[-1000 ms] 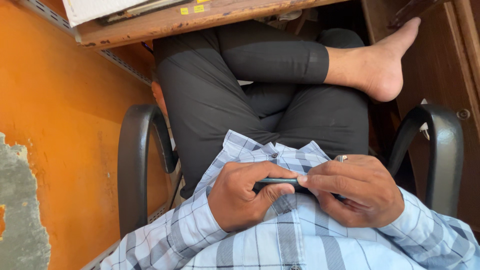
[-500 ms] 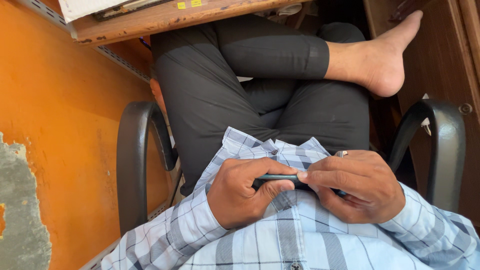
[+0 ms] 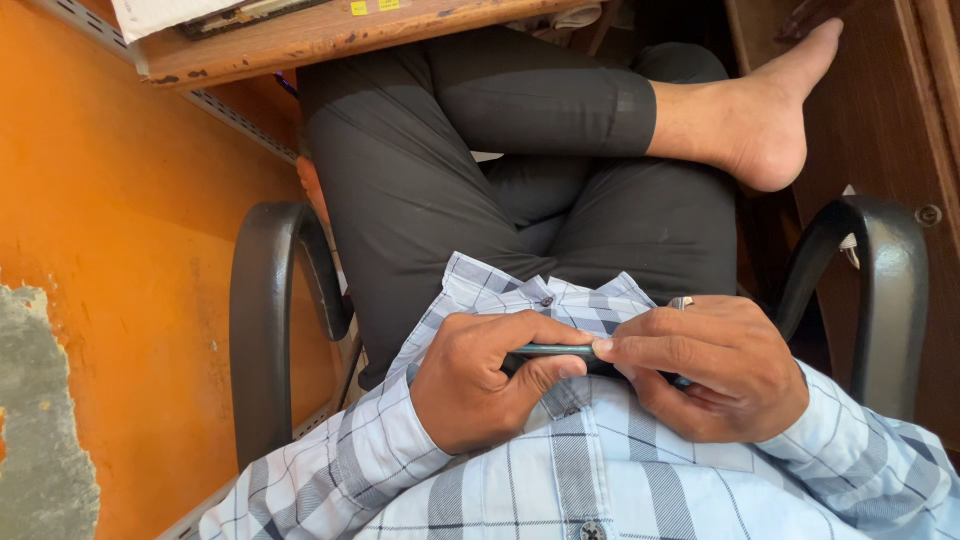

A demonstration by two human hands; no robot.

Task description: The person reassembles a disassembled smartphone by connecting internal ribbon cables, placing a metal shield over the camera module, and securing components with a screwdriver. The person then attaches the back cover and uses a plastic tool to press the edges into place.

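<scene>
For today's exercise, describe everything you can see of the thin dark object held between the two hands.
The thin dark object is slim, flat-edged and dark teal-grey with a slight sheen. It lies roughly level above the checked shirt. The left hand grips one end, the right hand covers the other, so only the middle shows.

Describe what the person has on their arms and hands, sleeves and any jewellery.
Both arms wear long sleeves of a light blue and white checked shirt with buttoned cuffs. The left hand is bare, with no ring visible. The right hand shows a silvery ring.

orange floor, wooden desk, black chair armrests
</scene>
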